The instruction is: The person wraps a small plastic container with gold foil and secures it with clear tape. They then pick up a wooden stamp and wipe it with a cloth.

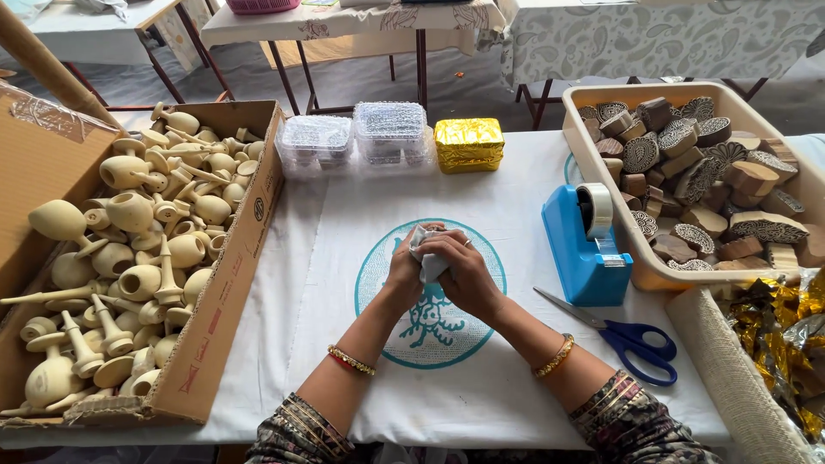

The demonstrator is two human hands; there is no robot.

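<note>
Cloth (427, 258), a small white crumpled wad, sits at the middle of my view, squeezed between both hands over the table. My left hand (404, 271) curls around it from the nine o'clock side, and my right hand (464, 273) wraps over it from three o'clock, fingers closed on the wad so only a bit of white shows at the top and between the palms. Each wrist wears a gold bangle. Under the hands lies a white sheet (344, 223) printed with a teal round emblem (430, 331).

At nine o'clock from the hands I see an open cardboard box (232, 258) heaped with pale wooden turned pieces (146, 249), goblet and spindle shapes. At twelve o'clock, near the far edge of the sheet, stand two clear plastic containers (357, 136) side by side, and just beside them a block wrapped in gold foil (468, 143). At three o'clock a blue tape dispenser (584, 249) stands close to the right hand, touching a beige plastic tub (593, 99) full of carved wooden printing blocks (696, 180). At four o'clock blue-handled scissors (627, 331) lie closed on the sheet, and beyond them, at the table's edge, a roll of coarse burlap (739, 378) next to crumpled gold foil (786, 318).
</note>
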